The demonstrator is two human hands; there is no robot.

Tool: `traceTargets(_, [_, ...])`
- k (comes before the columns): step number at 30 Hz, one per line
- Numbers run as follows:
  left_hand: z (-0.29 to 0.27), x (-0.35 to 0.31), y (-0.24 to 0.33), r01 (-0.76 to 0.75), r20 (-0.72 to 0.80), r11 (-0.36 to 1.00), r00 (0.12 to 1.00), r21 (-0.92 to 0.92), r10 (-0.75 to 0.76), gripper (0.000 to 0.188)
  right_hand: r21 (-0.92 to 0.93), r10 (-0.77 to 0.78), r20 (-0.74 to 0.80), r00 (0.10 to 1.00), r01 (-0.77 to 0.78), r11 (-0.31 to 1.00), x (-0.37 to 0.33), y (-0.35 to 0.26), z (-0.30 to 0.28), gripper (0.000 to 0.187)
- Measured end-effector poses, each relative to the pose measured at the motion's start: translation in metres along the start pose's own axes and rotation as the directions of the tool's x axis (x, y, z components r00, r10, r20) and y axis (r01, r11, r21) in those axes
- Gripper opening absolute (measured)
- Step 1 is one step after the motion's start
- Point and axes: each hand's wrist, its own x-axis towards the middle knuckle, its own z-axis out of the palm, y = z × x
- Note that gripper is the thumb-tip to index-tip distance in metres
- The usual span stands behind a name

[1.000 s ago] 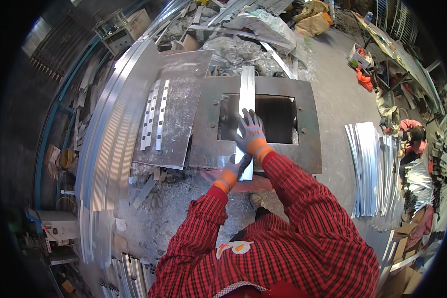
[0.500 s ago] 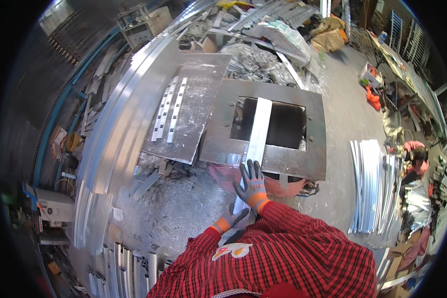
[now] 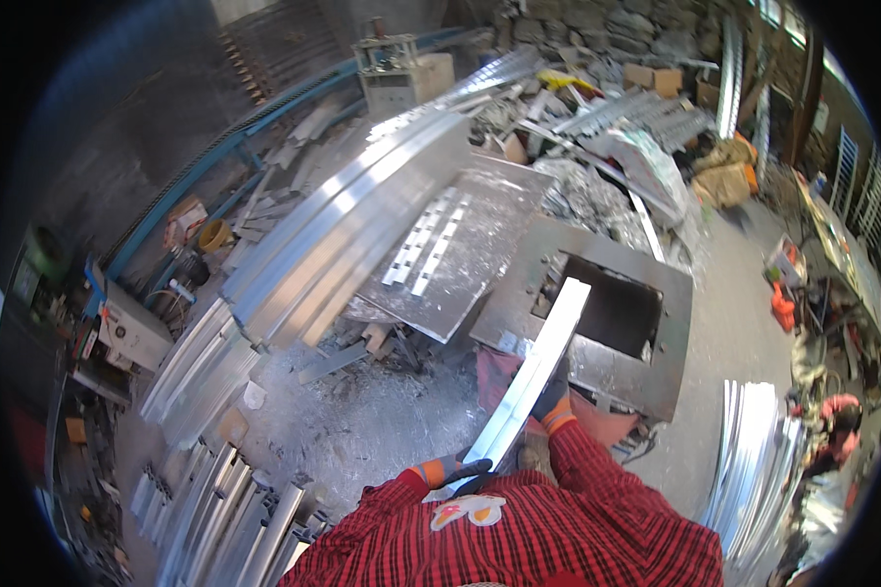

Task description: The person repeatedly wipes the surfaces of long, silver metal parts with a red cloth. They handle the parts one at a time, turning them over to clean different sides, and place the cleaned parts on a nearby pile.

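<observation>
A long shiny aluminium strip (image 3: pixel 536 370) runs from my chest out over the square hole of a grey metal table (image 3: pixel 675 323). My left hand (image 3: pixel 452 470), in a dark glove with an orange cuff, grips the strip's near end. My right hand (image 3: pixel 553 396), gloved the same way, holds the strip farther along, near the table's front edge. Both sleeves are red and black check.
A flat metal sheet with slotted strips (image 3: pixel 450 256) lies left of the table. Long aluminium profiles (image 3: pixel 333 230) are stacked to the left, more strips (image 3: pixel 754 460) lie on the right floor. Scrap and shavings cover the ground. Another person (image 3: pixel 837 421) crouches at far right.
The strip has been drawn back toward me and lifted, now tilting from the table hole to my chest. Both hands have pulled in closer to my body. The view has turned leftward.
</observation>
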Motion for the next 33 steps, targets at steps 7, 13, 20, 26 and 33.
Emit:
traceTargets(7, [-0.013,-0.014,0.001,-0.28,0.023,0.935,0.956,-0.219,0.292,0.075,-0.153,0.087,0.449,0.889,-0.019,0.988,-0.02,-0.015,0.148,0.071])
traceTargets(13, [-0.019,-0.008,0.054,-0.439,-0.059,0.898,0.897,-0.02,0.437,0.079,-0.864,0.181,0.457,0.871,0.386,0.325,-0.038,-0.061,0.243,0.081])
traceTargets(20, [-0.112,-0.027,0.019,-0.693,-0.618,0.477,0.712,-0.541,0.334,0.071,-0.415,0.362,0.483,0.797,0.573,-0.707,-0.055,-0.05,0.28,0.085])
traceTargets(26, [-0.139,-0.004,0.005,-0.431,-0.402,0.902,0.821,0.028,0.405,0.088,0.029,0.543,0.144,0.827,0.545,-0.838,-0.017,-0.052,0.177,0.076])
traceTargets(33, [-0.034,0.086,-0.001,-0.055,0.053,0.997,0.997,-0.055,0.058,0.096,0.044,0.669,0.28,0.689,0.687,-0.726,-0.002,-0.088,0.135,0.045])
